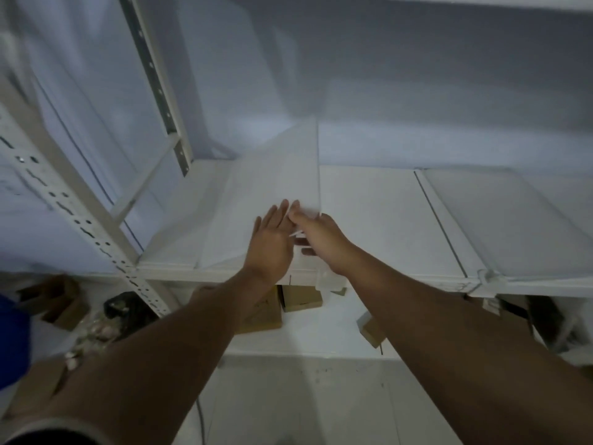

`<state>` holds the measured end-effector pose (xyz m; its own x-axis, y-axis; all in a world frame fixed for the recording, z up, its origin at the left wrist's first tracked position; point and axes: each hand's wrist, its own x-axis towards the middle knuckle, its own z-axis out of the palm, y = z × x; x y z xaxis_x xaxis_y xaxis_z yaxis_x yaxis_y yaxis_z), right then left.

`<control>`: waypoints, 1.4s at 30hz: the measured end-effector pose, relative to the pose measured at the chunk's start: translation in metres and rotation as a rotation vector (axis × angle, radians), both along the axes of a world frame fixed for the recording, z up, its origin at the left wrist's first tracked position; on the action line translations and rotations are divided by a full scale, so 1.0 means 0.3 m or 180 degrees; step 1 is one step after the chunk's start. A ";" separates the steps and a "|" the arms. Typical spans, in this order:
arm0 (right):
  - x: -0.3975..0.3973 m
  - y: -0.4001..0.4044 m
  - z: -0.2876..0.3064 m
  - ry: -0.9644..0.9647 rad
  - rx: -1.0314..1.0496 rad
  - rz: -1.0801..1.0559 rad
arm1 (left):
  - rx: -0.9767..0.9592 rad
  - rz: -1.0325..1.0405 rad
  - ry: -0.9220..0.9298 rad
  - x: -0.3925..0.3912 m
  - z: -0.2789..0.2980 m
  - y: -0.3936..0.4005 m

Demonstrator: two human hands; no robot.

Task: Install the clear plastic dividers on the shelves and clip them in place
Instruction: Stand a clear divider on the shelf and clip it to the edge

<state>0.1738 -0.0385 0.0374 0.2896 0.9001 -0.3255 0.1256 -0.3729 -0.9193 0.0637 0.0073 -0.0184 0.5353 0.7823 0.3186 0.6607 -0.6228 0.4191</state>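
Observation:
A clear plastic divider (282, 175) stands on edge on the white shelf (369, 220), running from front to back and leaning a little to the left. My left hand (272, 242) lies flat against its near left face with the fingers spread. My right hand (321, 239) grips the divider's near end from the right, fingers curled around it. A small clear clip (330, 282) sits on the shelf's front lip just below my right wrist. A second divider (442, 223) stands further right, with a clip (484, 276) at its front end.
White perforated uprights (80, 216) frame the rack on the left. On the lower shelf lie cardboard boxes (300, 298), a dark bag (128, 308) and small packets. A blue object (12, 342) sits at the far left edge.

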 end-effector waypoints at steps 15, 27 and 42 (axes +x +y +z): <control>0.089 -0.087 0.189 -0.0655 0.1402 -0.0932 | -0.1229 0.0411 0.0629 0.004 -0.066 -0.077; 0.199 -0.112 0.170 -0.1392 0.1257 -0.1012 | -0.1591 0.0106 -0.0006 0.140 -0.117 -0.097; 0.174 -0.151 0.118 -0.1668 0.1285 -0.0974 | -0.1758 -0.0082 -0.0278 0.165 -0.163 -0.103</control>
